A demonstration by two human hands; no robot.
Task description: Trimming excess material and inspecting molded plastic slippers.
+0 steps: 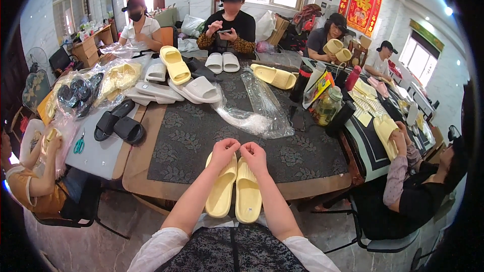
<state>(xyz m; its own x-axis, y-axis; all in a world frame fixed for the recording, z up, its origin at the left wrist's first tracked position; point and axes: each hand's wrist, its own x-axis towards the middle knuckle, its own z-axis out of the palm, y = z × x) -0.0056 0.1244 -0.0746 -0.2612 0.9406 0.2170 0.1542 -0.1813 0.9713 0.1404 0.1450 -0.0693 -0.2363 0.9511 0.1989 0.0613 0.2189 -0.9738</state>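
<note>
A pair of pale yellow slide sandals lies side by side at the table's near edge, toes away from me: the left slide and the right slide, which has a small white sticker on its heel. Above the left slide's strap is my left hand, its fingers curled into a pinch. My right hand hovers over the right slide's strap, likewise pinched, fingertips close to the left hand's. Whatever is between the fingers, if anything, is too small to see. Beyond my hands lies a clear plastic bag.
Grey slides and a yellow slide are heaped at the back left, with black slides and teal scissors nearer. A glass jar and bottles stand at the right. Several people sit around the table, some handling slides.
</note>
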